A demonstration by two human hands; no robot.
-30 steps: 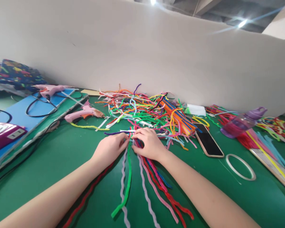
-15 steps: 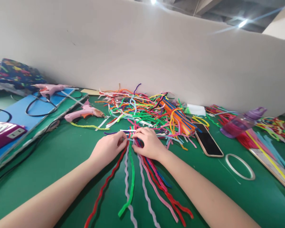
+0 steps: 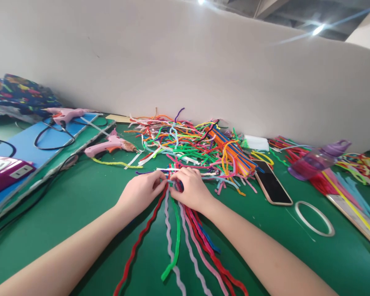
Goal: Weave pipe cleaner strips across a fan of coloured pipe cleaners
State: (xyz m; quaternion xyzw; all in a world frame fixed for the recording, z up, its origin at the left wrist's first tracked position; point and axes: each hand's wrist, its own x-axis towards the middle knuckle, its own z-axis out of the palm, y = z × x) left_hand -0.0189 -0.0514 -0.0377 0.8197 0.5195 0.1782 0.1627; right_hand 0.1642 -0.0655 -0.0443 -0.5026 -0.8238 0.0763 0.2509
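Note:
Both hands meet over a woven set of pipe cleaners at the middle of the green table. My left hand [image 3: 143, 189] is closed, thumb and fingertips pinching pipe cleaners at the left side of the weave. Close beside it, my right hand [image 3: 191, 187] pinches the strands too, its fingers covering much of the crossing point. Toward me hang long wavy strands: a red pipe cleaner [image 3: 142, 240], a green pipe cleaner [image 3: 177, 238], a pale lilac pipe cleaner [image 3: 191, 255] and a pink pipe cleaner [image 3: 208, 255]. Short crosswise strands show behind the fingers.
A heap of colourful pipe cleaners [image 3: 179, 142] lies behind the hands. To the left are a pink glue gun [image 3: 106, 146], another glue gun [image 3: 64, 115] and a purple box [image 3: 6, 172]. On the right lie a phone [image 3: 274, 185], a white ring [image 3: 314, 218] and a purple bottle [image 3: 314, 162].
The green strand's loose end has swung slightly right, and the other hanging strands have shifted a little. Both hands keep their pinch in nearly the same place.

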